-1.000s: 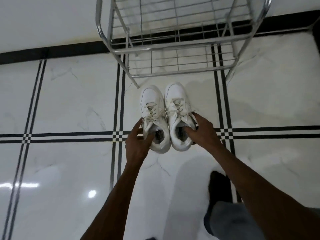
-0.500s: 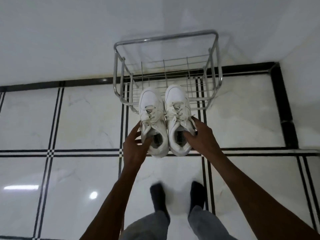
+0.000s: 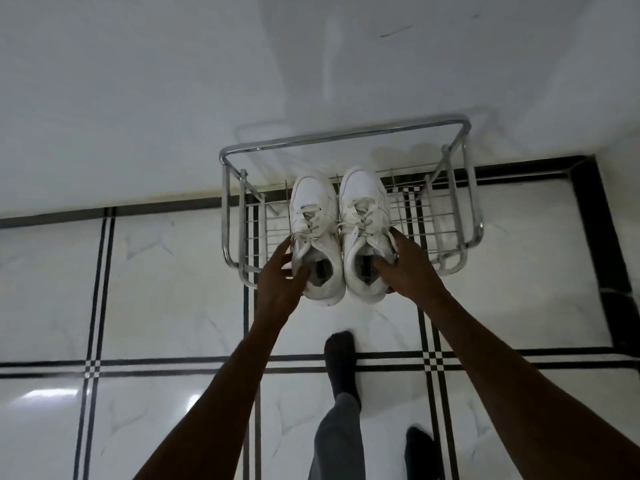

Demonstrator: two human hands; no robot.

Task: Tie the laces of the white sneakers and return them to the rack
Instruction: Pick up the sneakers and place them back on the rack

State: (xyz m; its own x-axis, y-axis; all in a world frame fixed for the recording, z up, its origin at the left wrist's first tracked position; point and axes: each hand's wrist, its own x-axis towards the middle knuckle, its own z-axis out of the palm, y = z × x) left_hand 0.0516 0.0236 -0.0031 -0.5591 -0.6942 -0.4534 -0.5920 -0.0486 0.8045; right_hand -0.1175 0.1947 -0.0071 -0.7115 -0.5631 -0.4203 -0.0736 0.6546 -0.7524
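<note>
Two white sneakers are held side by side, toes pointing away from me, over the chrome wire rack point(image 3: 349, 132). My left hand point(image 3: 278, 279) grips the left sneaker point(image 3: 313, 209) at its heel collar, thumb inside the opening. My right hand point(image 3: 405, 268) grips the right sneaker point(image 3: 362, 202) the same way. Both pairs of laces look tied in bows. The toes are above the rack's wire shelf; the heels stick out past its front rail. Whether the soles touch the shelf I cannot tell.
The rack stands against a white wall point(image 3: 173, 98) on a glossy white tiled floor point(image 3: 166, 289) with black stripe lines. A black skirting strip point(image 3: 609, 237) runs along the right. My feet in dark socks point(image 3: 341, 358) stand just behind the rack.
Both hands have lifted the sneakers off the floor and carried them forward over the rack. The view has risen, as I stood up and stepped closer.
</note>
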